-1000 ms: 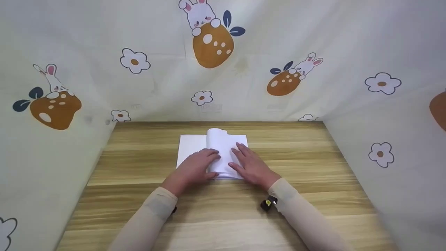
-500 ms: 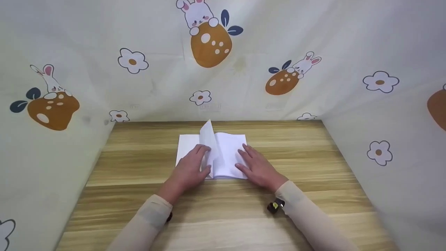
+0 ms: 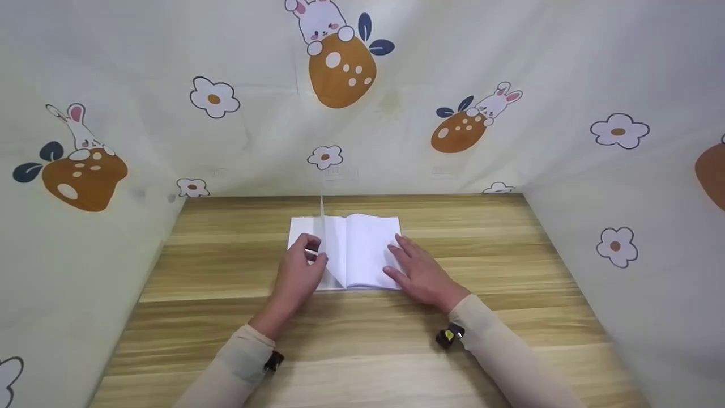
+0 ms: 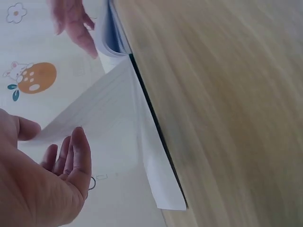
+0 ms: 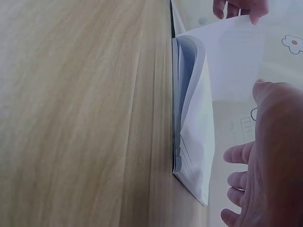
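Note:
An open book (image 3: 371,249) with white pages lies on the wooden table. One page (image 3: 333,255) stands almost upright from the spine; faint lines show on it in the left wrist view. My left hand (image 3: 297,266) holds this page by its free edge, the thumb (image 4: 29,128) on one side and the curled fingers (image 4: 78,151) on the other. My right hand (image 3: 422,272) lies at the right edge of the book, fingers spread and relaxed. In the right wrist view, the right-hand stack of pages (image 5: 199,127) bulges up near the spine.
The wooden table (image 3: 362,351) runs in front of and beside the book. A pale cloth (image 3: 255,141) printed with rabbits and flowers closes off the back and both sides. Small black devices (image 3: 450,335) sit at both wrists.
The left hand has moved left, bringing a page over from the right side to nearly upright above the left side. The right hand has shifted slightly right, to the book's edge.

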The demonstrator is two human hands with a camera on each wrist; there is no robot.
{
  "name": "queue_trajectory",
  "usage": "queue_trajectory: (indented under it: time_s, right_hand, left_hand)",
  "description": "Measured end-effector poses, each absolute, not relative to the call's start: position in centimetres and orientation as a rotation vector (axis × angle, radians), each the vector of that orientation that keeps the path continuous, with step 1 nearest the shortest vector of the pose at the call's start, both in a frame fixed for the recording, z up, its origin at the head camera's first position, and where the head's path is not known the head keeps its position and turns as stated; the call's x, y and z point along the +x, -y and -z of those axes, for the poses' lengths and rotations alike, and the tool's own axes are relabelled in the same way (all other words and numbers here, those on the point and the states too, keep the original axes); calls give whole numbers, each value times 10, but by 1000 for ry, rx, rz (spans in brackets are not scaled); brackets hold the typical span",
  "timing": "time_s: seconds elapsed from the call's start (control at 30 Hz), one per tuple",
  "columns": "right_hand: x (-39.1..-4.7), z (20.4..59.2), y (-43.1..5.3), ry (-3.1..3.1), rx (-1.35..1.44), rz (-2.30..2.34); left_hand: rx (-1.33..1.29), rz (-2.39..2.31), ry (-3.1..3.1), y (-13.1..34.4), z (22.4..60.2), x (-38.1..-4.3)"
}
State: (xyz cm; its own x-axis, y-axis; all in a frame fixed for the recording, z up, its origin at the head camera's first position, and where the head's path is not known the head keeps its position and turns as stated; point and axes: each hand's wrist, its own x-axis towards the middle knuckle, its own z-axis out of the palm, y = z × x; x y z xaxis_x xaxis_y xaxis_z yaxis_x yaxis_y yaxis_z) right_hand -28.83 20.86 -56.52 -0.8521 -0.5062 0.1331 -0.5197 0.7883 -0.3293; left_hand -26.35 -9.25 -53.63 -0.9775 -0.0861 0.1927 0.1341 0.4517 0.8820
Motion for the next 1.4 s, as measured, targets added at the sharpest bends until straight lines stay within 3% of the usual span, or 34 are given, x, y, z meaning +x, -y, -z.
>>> queue_trajectory:
  time_s: [0.53, 1.4]
  right_hand:
    - [-287, 566, -212, 2943, 854, -553]
    - [-283, 562, -215, 2941, 841, -570]
  left_hand:
    - [358, 1813, 2622, 138, 525, -265]
    - [357, 1475, 3024, 170, 550, -275]
